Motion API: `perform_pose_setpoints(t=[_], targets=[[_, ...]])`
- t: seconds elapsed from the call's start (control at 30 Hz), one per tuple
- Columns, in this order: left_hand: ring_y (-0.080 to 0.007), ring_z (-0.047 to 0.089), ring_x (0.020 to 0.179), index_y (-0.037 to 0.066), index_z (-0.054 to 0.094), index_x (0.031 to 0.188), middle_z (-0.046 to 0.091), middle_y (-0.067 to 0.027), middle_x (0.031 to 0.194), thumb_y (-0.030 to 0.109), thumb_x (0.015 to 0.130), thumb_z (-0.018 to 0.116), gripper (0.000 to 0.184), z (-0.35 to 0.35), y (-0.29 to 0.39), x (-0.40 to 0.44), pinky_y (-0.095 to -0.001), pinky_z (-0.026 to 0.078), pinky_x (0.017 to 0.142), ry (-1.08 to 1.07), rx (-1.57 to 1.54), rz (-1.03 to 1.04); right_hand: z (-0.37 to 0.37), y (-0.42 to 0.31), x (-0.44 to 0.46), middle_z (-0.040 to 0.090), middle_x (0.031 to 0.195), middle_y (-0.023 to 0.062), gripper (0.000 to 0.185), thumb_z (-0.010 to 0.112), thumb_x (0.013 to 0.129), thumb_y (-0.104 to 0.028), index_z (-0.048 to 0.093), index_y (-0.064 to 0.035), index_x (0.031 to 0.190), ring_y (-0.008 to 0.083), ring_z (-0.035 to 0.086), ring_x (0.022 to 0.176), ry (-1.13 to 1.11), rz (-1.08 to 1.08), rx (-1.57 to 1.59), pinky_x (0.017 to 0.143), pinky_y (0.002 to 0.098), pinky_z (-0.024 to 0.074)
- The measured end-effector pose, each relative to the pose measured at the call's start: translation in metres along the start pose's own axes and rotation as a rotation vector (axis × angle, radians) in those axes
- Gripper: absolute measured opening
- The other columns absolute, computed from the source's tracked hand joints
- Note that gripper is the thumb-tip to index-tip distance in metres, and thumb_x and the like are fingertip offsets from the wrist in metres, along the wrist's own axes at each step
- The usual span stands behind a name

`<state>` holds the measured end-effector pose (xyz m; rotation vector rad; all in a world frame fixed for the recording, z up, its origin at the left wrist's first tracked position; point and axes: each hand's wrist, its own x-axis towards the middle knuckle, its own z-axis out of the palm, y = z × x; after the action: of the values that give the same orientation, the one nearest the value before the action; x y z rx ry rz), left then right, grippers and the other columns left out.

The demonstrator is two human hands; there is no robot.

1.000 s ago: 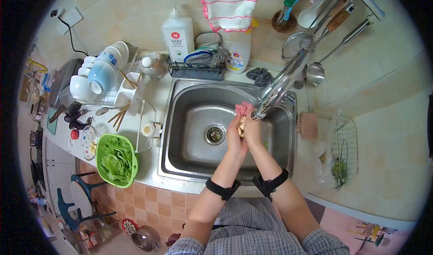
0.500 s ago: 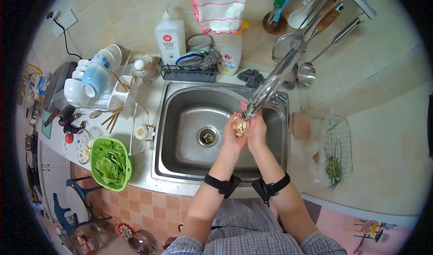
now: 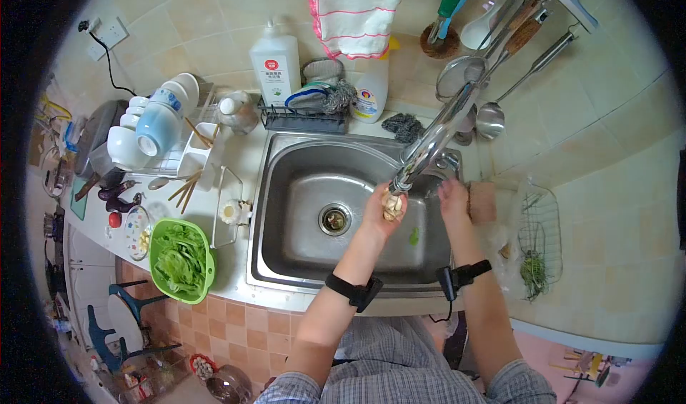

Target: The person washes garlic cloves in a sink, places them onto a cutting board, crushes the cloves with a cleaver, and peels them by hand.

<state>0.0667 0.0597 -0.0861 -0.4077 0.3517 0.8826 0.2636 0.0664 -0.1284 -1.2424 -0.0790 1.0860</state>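
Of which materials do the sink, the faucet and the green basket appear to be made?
The sink looks like stainless steel with a satin finish: grey, with soft, blurred highlights. The faucet seems to be metal, probably chrome-plated, since it shows sharp, bright reflections. The green basket is likely glossy plastic, judging by its even, bright colour and smooth rim.
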Motion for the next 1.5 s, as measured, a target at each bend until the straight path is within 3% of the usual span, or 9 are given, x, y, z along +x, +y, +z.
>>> perform_pose_setpoints(t=[0.1,0.4,0.63,0.77,0.9,1.07,1.3,1.43,1.5], targets=[[-0.0198,0.057,0.07,0.001,0.052,0.081,0.056,-0.0111,0.076,0.013,0.083,0.047,0.013,0.001,-0.003,-0.004,-0.0276,0.053,0.058,0.01,0.05,-0.046,0.006,-0.021,0.01,0.051,0.109,0.0084,0.046,0.046,0.076,-0.002,0.038,0.0017,0.121,0.0201,0.048,0.099,0.078,-0.205,-0.153,0.085,0.033,0.0394],[-0.0208,0.057,0.071,0.005,0.053,0.081,0.056,-0.0095,0.075,0.013,0.086,0.044,0.013,0.005,-0.005,-0.011,-0.027,0.052,0.058,-0.011,0.111,-0.07,0.012,-0.029,0.027,0.05,0.108,0.0039,0.056,0.042,0.069,0.009,0.037,0.0037,0.124,0.012,0.051,0.081,-0.151,-0.275,-0.382,0.069,0.0168,0.041],[-0.0191,0.057,0.07,0.005,0.052,0.083,0.056,-0.0084,0.077,0.019,0.089,0.04,0.02,0.0,-0.003,-0.024,-0.0267,0.051,0.057,-0.057,0.116,-0.067,0.043,-0.03,-0.075,0.047,0.118,0.0121,0.054,0.049,0.08,-0.009,0.031,0.0041,0.129,0.0192,0.045,0.104,-0.209,-0.291,-0.434,0.091,0.0281,0.0326],[-0.0163,0.057,0.073,0.003,0.053,0.09,0.058,-0.0069,0.082,0.024,0.09,0.043,0.023,-0.003,-0.011,-0.035,-0.0259,0.049,0.061,0.026,0.361,0.212,0.061,0.006,-0.154,0.037,0.13,0.0156,0.05,0.046,0.088,-0.025,0.033,0.0003,0.129,0.0237,0.032,0.123,-0.532,-0.377,-0.586,0.103,0.0303,0.0193],[-0.0148,0.055,0.082,0.003,0.054,0.103,0.058,-0.006,0.094,0.025,0.092,0.04,0.028,0.008,-0.036,-0.053,-0.0262,0.046,0.072,0.247,0.702,0.656,0.076,0.038,-0.16,0.042,0.127,0.0086,0.041,0.039,0.092,-0.029,0.041,-0.0063,0.126,0.0167,0.039,0.114,-0.532,-0.321,-0.617,0.097,0.0274,0.0265],[-0.0133,0.051,0.095,0.001,0.044,0.121,0.054,-0.0079,0.11,0.028,0.093,0.036,0.04,0.03,-0.043,-0.083,-0.0243,0.039,0.084,0.221,0.878,0.783,0.092,0.04,-0.163,0.043,0.127,0.0086,0.04,0.037,0.093,-0.029,0.043,-0.006,0.125,0.0168,0.039,0.117,-0.605,-0.174,-0.401,0.097,0.0257,0.027],[-0.017,0.042,0.113,0.001,0.037,0.127,0.044,-0.0099,0.125,0.031,0.095,0.028,0.046,0.017,-0.028,-0.083,-0.0278,0.031,0.095,0.146,0.893,0.805,0.095,0.056,-0.188,0.039,0.131,0.007,0.04,0.036,0.094,-0.028,0.039,-0.009,0.129,0.0166,0.036,0.119,-0.585,-0.074,-0.085,0.098,0.0287,0.027],[-0.0203,0.04,0.115,0.0,0.039,0.125,0.045,-0.0108,0.122,0.03,0.094,0.029,0.044,0.002,-0.019,-0.077,-0.0306,0.03,0.097,0.126,0.797,0.689,0.09,0.041,-0.203,0.04,0.129,0.0089,0.037,0.034,0.094,-0.025,0.045,-0.0071,0.124,0.0198,0.033,0.121,-0.558,-0.34,-0.407,0.102,0.0309,0.0208],[-0.0248,0.042,0.112,0.0,0.037,0.124,0.045,-0.0125,0.122,0.029,0.093,0.031,0.043,-0.018,-0.013,-0.065,-0.0357,0.031,0.097,-0.279,0.698,0.688,0.086,0.042,-0.198,0.043,0.126,0.0094,0.033,0.038,0.091,-0.02,0.049,-0.0054,0.119,0.0217,0.035,0.119,-0.648,-0.649,-0.684,0.102,0.0319,0.0219]])
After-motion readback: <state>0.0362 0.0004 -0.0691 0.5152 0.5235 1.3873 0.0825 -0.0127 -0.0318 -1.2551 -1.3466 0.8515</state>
